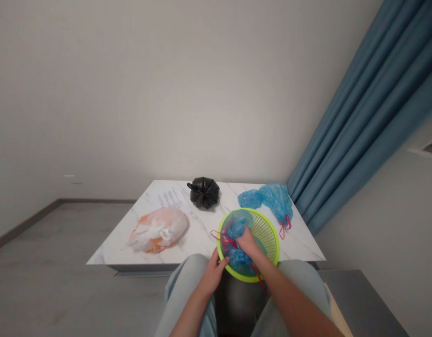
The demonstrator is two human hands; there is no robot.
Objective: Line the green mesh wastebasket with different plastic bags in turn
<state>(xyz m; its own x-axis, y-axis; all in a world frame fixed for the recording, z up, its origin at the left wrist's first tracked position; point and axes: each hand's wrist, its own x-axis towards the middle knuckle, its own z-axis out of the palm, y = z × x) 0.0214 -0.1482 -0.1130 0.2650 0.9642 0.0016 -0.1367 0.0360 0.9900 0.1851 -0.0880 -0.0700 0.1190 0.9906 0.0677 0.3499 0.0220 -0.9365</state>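
A yellow-green plastic basket [268, 229] with a mesh wall sits at the table's front edge, partly over my lap. My left hand [215, 270] is closed on its near left rim, thumb over the edge. Inside the basket lies a blue plastic bag [241, 261] with red drawstrings [223, 237], bunched up and puffed out. My right hand [247, 241] reaches into the basket and grips the bunched blue plastic; its fingertips are partly hidden in the folds.
On the white marbled table [202, 243] are a tied black plastic bag [204, 193], a white and orange plastic bag [160, 229], a printed sheet [170, 197] and another crumpled blue bag [275, 199]. A blue curtain [360, 112] hangs at the right, with a wall behind the table.
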